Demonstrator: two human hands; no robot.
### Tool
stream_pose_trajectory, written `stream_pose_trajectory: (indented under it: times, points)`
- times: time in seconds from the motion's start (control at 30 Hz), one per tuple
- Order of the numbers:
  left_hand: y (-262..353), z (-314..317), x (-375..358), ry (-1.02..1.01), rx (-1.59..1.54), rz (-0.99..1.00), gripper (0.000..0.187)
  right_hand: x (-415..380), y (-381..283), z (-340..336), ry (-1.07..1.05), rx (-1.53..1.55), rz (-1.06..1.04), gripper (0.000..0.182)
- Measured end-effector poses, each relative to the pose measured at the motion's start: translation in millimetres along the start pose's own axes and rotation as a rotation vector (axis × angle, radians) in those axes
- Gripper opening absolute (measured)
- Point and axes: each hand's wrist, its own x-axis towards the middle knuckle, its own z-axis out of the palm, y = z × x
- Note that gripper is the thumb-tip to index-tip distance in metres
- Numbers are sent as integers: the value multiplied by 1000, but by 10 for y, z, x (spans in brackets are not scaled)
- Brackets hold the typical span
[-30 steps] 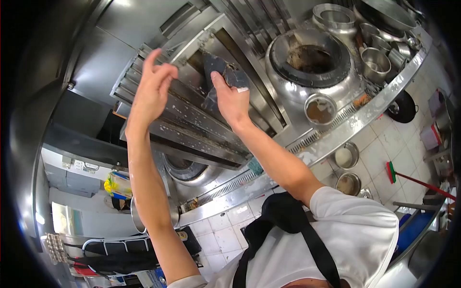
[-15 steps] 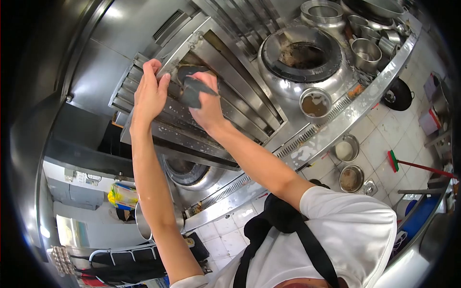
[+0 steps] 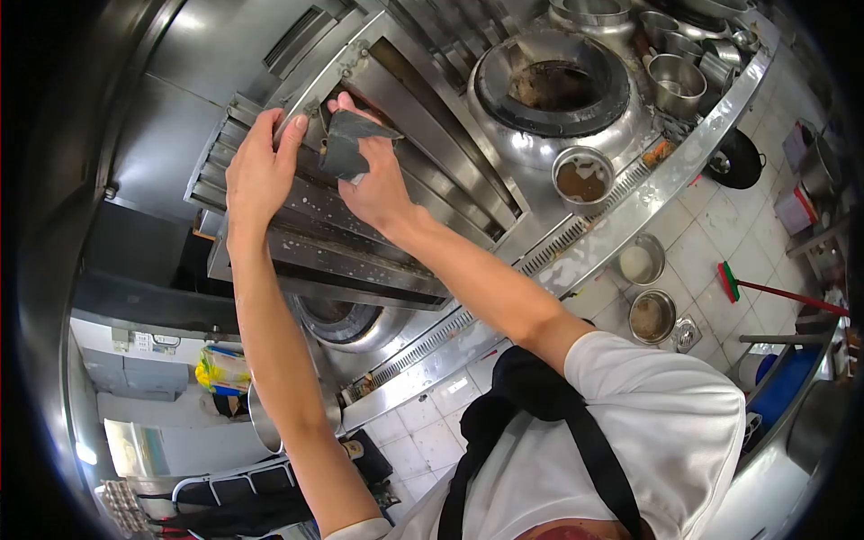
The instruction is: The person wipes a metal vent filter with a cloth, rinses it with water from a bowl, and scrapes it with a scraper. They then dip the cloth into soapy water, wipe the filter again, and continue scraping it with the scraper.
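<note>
A slatted stainless-steel baffle filter (image 3: 423,135) leans at a slant over the stove, wet and spotted with foam. My left hand (image 3: 261,171) is closed on its upper left frame edge, thumb on the near side. My right hand (image 3: 378,184) holds a dark grey scouring pad (image 3: 351,144) against the slats near the top corner, fingertips showing beyond the pad. Part of the slats is hidden behind the pad and hand.
A wok burner (image 3: 551,90) sits to the right, with a metal pot of brown liquid (image 3: 583,178) beside it. Several pots stand farther right, near a steel pot (image 3: 677,85). Another burner (image 3: 337,315) lies below the filter. A red-handled brush (image 3: 733,281) rests over the tiled floor.
The scouring pad, bunched in two folds before, now lies flatter under my right hand. My left hand keeps its hold on the filter edge. The whole view has shifted slightly.
</note>
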Motion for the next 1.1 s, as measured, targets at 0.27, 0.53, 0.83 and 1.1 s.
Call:
stream_pose_trajectory:
  times: [0.27, 0.53, 0.83, 1.1]
  points:
    - [-68, 70, 82, 52, -32, 2, 58, 171, 395, 0, -133, -83, -224, 80]
    - [-85, 132, 138, 55, 22, -48, 55, 74, 480, 62, -53, -377, -169, 77]
    - [-144, 218, 216, 59, 28, -70, 57, 51, 669, 212, -24, -317, -164, 62]
    - [-180, 300, 282, 130, 66, -56, 53, 52, 702, 225, 28, -235, -101, 67]
